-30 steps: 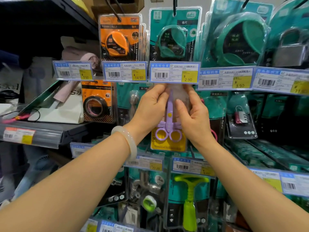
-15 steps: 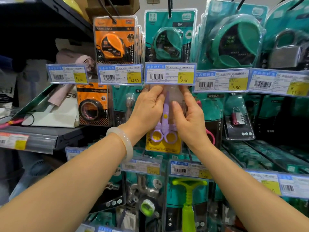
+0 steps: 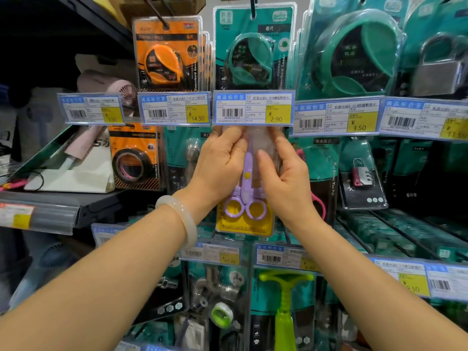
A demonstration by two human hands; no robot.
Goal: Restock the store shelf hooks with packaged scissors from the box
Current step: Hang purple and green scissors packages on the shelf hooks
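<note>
A pack of purple scissors (image 3: 247, 211) on a yellow card hangs upright just under the 2.90 price tag (image 3: 253, 108). My left hand (image 3: 220, 163) pinches the pack's upper left edge. My right hand (image 3: 286, 173) pinches its upper right edge, thumb across the clear front. The top of the pack and the hook are hidden behind the price tag and my fingers. The box is not in view.
Orange tape measure packs (image 3: 167, 54) and green tape packs (image 3: 253, 49) hang above. A padlock pack (image 3: 362, 173) hangs to the right, black tape (image 3: 134, 160) to the left. A green-handled tool (image 3: 285, 307) hangs below. A grey shelf (image 3: 63, 206) juts out at left.
Both hands and the scissors pack have crept slightly upward toward the price tag; the grip is the same.
</note>
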